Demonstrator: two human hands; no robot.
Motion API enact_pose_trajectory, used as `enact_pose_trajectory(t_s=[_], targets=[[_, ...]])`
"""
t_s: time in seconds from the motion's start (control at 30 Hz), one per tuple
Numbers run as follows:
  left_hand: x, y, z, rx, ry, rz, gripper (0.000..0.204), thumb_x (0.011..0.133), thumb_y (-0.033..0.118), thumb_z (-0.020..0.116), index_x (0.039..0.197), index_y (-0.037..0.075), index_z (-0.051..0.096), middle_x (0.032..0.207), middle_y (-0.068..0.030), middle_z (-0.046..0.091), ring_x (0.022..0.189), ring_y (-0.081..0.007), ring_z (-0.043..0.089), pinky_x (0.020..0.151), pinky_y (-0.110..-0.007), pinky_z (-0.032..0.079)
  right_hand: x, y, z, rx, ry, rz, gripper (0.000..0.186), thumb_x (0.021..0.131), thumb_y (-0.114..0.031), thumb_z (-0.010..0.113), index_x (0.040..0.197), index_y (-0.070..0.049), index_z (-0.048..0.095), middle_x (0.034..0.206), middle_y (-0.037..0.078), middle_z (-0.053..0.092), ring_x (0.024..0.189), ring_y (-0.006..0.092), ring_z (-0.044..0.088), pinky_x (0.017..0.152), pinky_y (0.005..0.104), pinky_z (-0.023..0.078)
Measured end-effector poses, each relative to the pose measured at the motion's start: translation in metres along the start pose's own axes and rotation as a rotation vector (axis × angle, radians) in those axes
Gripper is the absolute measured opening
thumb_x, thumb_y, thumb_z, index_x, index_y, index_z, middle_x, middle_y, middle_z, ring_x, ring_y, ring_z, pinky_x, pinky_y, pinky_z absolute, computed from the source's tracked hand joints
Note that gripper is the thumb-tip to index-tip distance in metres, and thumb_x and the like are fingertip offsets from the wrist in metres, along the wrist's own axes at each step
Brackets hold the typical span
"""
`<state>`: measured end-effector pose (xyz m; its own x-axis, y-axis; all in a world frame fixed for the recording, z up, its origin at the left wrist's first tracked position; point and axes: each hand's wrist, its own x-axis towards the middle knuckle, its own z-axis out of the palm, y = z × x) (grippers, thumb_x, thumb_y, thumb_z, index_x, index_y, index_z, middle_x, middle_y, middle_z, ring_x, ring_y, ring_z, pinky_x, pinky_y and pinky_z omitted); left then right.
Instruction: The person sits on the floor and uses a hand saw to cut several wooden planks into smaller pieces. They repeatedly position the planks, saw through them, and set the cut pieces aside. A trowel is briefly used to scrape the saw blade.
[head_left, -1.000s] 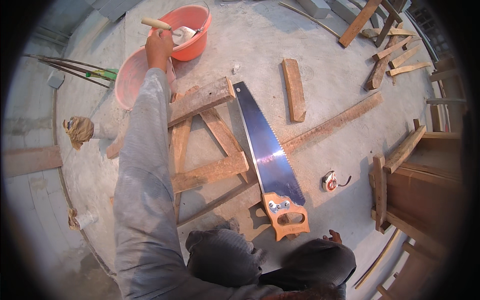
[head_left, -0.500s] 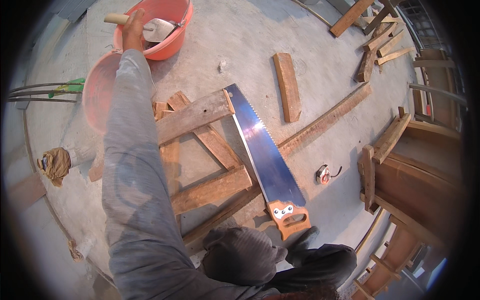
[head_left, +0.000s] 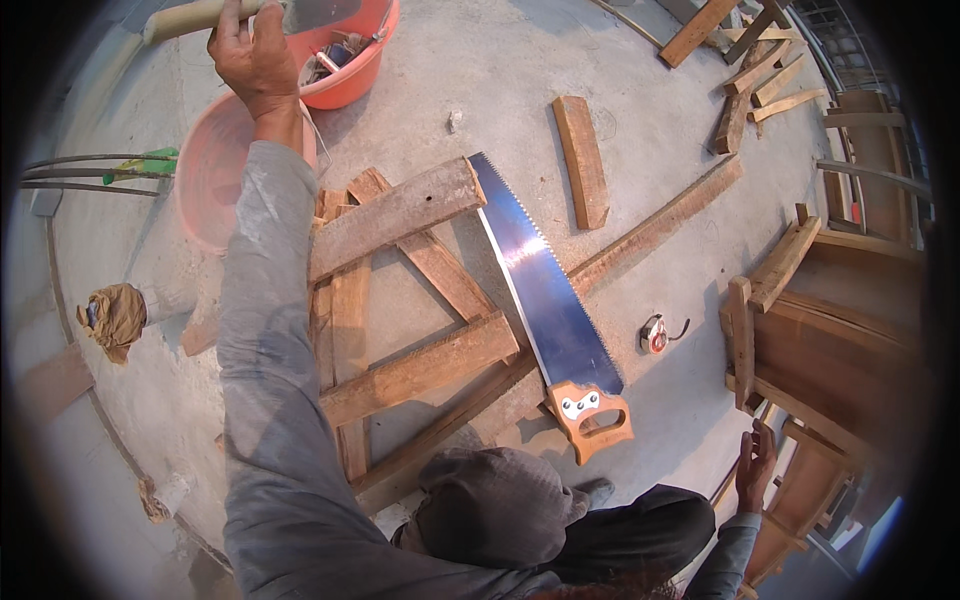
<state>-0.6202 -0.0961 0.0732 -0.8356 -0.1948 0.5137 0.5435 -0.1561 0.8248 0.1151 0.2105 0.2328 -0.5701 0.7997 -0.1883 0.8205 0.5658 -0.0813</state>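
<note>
My left hand [head_left: 256, 65] is closed round a trowel [head_left: 185, 20], with its pale wooden handle sticking out to the left. The grey metal blade shows at the top edge, over an orange bucket [head_left: 350, 88] with small tools inside. At the lower right my right hand [head_left: 757, 465] is raised, fingers apart and slightly curled, holding nothing. Between my hands a handsaw [head_left: 535, 265] with a blue blade and wooden grip lies across timber, touching the end of a wooden frame [head_left: 400, 215].
A second, paler bucket [head_left: 215, 170] stands below the orange one. A tape measure [head_left: 653, 335] and a short wood block [head_left: 580, 162] lie on the concrete. Wooden forms [head_left: 830, 340] line the right side, and offcuts [head_left: 765, 75] are piled at the far right. Crumpled brown paper [head_left: 115, 320] lies left.
My left hand has lifted the trowel up and left out of the orange bucket. My right hand has come into view at the lower right. The view has shifted slightly.
</note>
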Motion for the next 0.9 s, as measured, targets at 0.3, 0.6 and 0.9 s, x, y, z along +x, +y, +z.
enact_pose_trajectory(t_s=[0.3, 0.6, 0.9], targets=[[-0.260, 0.221, 0.064, -0.385, -0.542, 0.180, 0.078, 0.081, 0.034, 0.070, 0.151, 0.007, 0.048, 0.146, -0.0286, 0.037, 0.137, -0.0435, 0.044, 0.113, -0.047, 0.038, 0.055, -0.269, 0.076, 1.372, -0.762, -0.461, 0.091, 0.099, -0.073, 0.032, 0.148, 0.003, 0.043, 0.142, 0.016, 0.053, 0.128, 0.0277, 0.054, 0.107, 0.0427, 0.044], [-0.369, 0.287, 0.078, -0.375, -1.016, 0.257, 0.050, 0.084, 0.032, 0.070, 0.132, 0.018, 0.070, 0.137, -0.0197, 0.056, 0.128, -0.0360, 0.055, 0.103, -0.047, 0.050, 0.033, -0.204, 0.039, 2.181, -0.430, -0.153, 0.058, 0.106, -0.035, 0.035, 0.152, 0.000, 0.037, 0.155, 0.023, 0.043, 0.140, 0.0406, 0.044, 0.118, 0.0518, 0.035], [-0.487, 0.245, -0.060, 0.297, -1.252, -1.504, 0.047, 0.097, 0.041, 0.065, 0.115, -0.002, 0.067, 0.118, -0.0137, 0.066, 0.093, -0.0224, 0.067, 0.088, -0.037, 0.054, 0.053, -0.016, 0.093, 0.918, -0.461, 0.019, 0.027, 0.098, -0.023, 0.060, 0.102, 0.002, 0.069, 0.061, -0.002, 0.048, 0.058, 0.0094, 0.050, 0.058, 0.0266, 0.044]])
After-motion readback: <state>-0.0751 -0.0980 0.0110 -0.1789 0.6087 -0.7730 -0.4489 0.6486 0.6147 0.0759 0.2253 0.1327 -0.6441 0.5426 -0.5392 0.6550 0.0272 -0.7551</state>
